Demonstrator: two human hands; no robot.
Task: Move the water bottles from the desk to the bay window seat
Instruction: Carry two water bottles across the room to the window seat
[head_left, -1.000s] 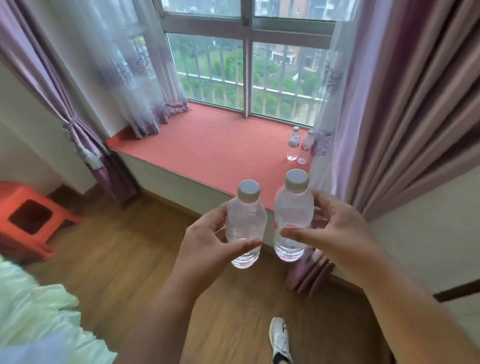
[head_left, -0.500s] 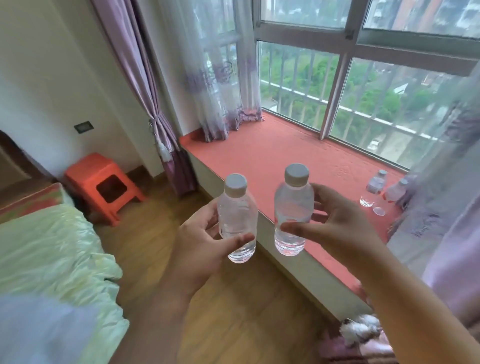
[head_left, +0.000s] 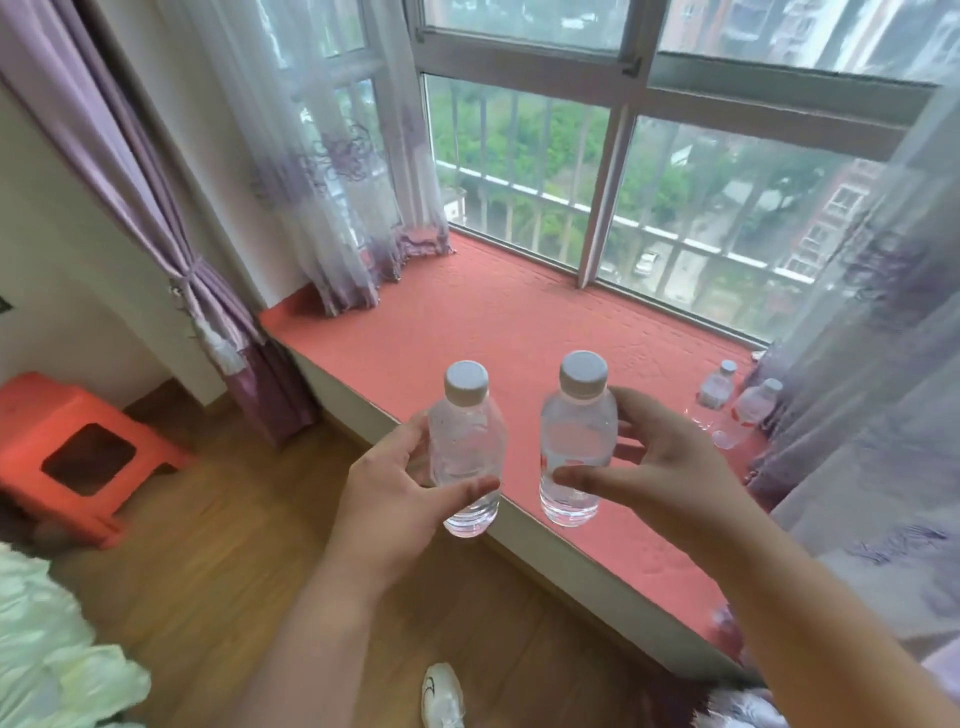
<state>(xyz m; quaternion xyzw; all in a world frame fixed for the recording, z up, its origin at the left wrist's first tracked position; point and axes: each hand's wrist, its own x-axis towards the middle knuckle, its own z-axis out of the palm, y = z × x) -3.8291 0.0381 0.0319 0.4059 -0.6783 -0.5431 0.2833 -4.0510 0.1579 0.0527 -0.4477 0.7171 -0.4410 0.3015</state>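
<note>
Above the window seat (head_left: 519, 332), my left hand (head_left: 395, 483) and right hand (head_left: 670, 478) each grip a bottle; loose fingers (head_left: 571, 475) could drop one.

Soft, even daylight comes through the window (head_left: 675, 171) — no hard shadows, little glare. Wide-angle bending curves the frame edges; the bedding (head_left: 57, 649) at lower left is smeared by motion blur.

Both held bottles, the left bottle (head_left: 467, 452) and the right bottle (head_left: 577, 441), are clear glossy plastic with matt white caps. The window seat (head_left: 493, 322) wears quilted matt red cloth. The floor (head_left: 218, 571) is smooth wood; the stool (head_left: 67, 441) is orange plastic.
</note>
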